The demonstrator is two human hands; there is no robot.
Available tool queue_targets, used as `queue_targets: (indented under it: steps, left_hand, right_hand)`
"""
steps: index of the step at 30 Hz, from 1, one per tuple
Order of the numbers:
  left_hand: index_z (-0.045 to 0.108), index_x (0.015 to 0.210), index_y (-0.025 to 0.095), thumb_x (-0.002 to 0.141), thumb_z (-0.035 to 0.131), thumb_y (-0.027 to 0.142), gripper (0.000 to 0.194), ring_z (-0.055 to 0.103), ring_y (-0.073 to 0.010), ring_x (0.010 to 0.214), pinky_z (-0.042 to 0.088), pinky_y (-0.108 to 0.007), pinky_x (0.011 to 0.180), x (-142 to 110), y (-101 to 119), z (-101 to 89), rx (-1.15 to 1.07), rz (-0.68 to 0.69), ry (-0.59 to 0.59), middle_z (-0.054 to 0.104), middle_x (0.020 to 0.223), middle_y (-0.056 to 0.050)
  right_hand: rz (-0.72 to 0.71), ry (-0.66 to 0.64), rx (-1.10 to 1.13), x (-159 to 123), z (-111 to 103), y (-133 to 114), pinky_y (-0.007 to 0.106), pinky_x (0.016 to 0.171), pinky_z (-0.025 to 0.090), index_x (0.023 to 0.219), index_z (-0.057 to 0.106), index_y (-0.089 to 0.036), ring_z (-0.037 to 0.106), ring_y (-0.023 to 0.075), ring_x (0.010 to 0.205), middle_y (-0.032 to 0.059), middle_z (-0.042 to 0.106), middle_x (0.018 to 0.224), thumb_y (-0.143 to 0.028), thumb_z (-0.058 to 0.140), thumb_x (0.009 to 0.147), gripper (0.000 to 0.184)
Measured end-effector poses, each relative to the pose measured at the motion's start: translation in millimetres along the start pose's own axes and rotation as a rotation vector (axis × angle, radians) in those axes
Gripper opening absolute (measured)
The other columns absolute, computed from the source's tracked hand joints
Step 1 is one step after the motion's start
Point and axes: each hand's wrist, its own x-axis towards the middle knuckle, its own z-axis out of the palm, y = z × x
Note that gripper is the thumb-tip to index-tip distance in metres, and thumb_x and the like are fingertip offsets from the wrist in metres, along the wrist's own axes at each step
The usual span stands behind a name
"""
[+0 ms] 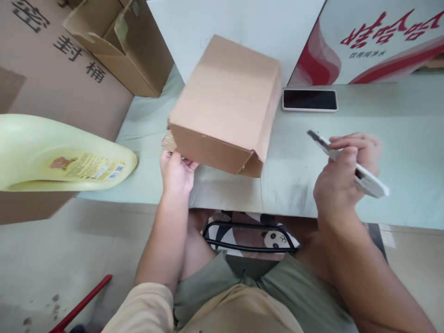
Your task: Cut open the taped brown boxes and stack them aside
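A brown cardboard box (225,92) sits tilted over the table, its near end facing me and a flap edge loose at the lower right corner. My left hand (176,171) pinches the box at its lower left corner, where a bit of tape or flap sticks out. Off to the right, my right hand (342,171) is wrapped around a white utility knife (369,181), with the blade end pointing up and left toward the box. The knife is held above the table, apart from the box.
A phone (310,100) lies beyond the knife on the pale green tablecloth (398,138). Behind stand a white carton (239,18), a red-and-white carton (374,51) and an open cardboard box (138,51). At left are a yellow bottle (65,155) and a large printed carton (62,88).
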Motion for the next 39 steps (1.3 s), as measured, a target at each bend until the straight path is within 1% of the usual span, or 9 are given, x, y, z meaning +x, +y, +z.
queue_targets:
  steps: [3,5,8,11,14,19,25,29,39]
  left_hand:
    - [0.063,0.082,0.018,0.090,0.054,0.002,0.020,0.060,-0.0060,0.046,0.050,-0.011,0.045,-5,-2,7.7,-0.155,-0.222,-0.053,0.065,0.061,0.005]
    - [0.063,0.082,0.016,0.091,0.049,-0.003,0.025,0.061,-0.0057,0.045,0.050,-0.010,0.044,-9,-4,12.5,-0.204,-0.337,-0.064,0.066,0.062,0.003]
    - [0.062,0.082,0.016,0.091,0.046,-0.006,0.028,0.064,-0.0059,0.046,0.057,-0.011,0.051,-12,-10,18.1,-0.182,-0.422,-0.048,0.066,0.061,0.003]
    - [0.062,0.081,0.017,0.088,0.048,-0.006,0.028,0.062,-0.0060,0.044,0.056,-0.011,0.050,-13,-18,19.9,-0.117,-0.431,-0.059,0.065,0.060,0.004]
    - [0.063,0.082,0.019,0.084,0.054,-0.001,0.022,0.065,-0.0091,0.049,0.055,-0.014,0.048,-12,-27,17.2,-0.036,-0.394,-0.082,0.068,0.062,0.003]
    - [0.064,0.088,0.022,0.074,0.065,0.006,0.022,0.069,-0.0117,0.058,0.059,-0.020,0.060,-11,-42,11.9,0.059,-0.328,-0.099,0.069,0.066,0.003]
    - [0.062,0.095,0.024,0.065,0.066,0.012,0.032,0.065,-0.0099,0.059,0.057,-0.020,0.060,-23,-47,18.6,0.102,-0.278,-0.101,0.067,0.068,0.005]
    - [0.064,0.104,0.025,0.067,0.072,0.020,0.039,0.066,-0.0093,0.063,0.056,-0.019,0.058,-35,-45,24.2,0.155,-0.215,-0.133,0.072,0.081,0.004]
    - [0.062,0.114,0.027,0.078,0.077,0.022,0.039,0.071,-0.0170,0.095,0.059,-0.024,0.075,-36,-51,18.4,0.304,-0.011,-0.135,0.071,0.113,-0.003]
  right_hand:
    - [-0.072,-0.073,-0.174,2,-10,4,0.043,0.081,0.053,0.092,0.063,-0.025,0.065,0.0242,0.085,0.0059,0.063,0.088,-0.035,0.047,0.100,0.020]
    - [-0.038,-0.316,-0.369,3,-13,11,0.038,0.071,0.048,0.101,0.068,-0.024,0.063,0.0226,0.074,0.0053,0.066,0.085,-0.028,0.050,0.095,0.019]
    - [0.046,-0.651,-0.670,0,-10,25,0.039,0.069,0.045,0.111,0.071,-0.021,0.065,0.0272,0.077,0.0105,0.069,0.093,-0.030,0.058,0.089,0.027]
    - [0.103,-0.808,-0.812,-4,-1,33,0.047,0.078,0.050,0.116,0.073,-0.021,0.068,0.0347,0.090,0.0144,0.070,0.099,-0.037,0.060,0.090,0.033]
    - [0.045,-0.729,-0.708,-4,4,31,0.056,0.089,0.052,0.120,0.073,-0.023,0.067,0.0400,0.106,0.0161,0.071,0.109,-0.039,0.064,0.087,0.038]
    - [-0.103,-0.440,-0.267,-2,-1,17,0.053,0.099,0.055,0.116,0.071,-0.022,0.068,0.0326,0.112,0.0143,0.071,0.117,-0.036,0.054,0.095,0.030]
    - [-0.244,-0.613,-0.185,-8,-3,19,0.065,0.122,0.038,0.142,0.059,-0.023,0.051,0.0402,0.144,0.0165,0.062,0.145,-0.058,0.057,0.096,0.058]
    - [-0.154,-0.627,-0.133,-12,0,24,0.066,0.119,0.041,0.152,0.048,-0.024,0.051,0.0415,0.144,0.0181,0.058,0.150,-0.061,0.065,0.092,0.073]
    - [0.326,-0.585,0.100,-19,10,31,0.056,0.095,0.061,0.112,0.059,-0.025,0.073,0.0328,0.107,0.0107,0.073,0.113,-0.047,0.079,0.080,0.044]
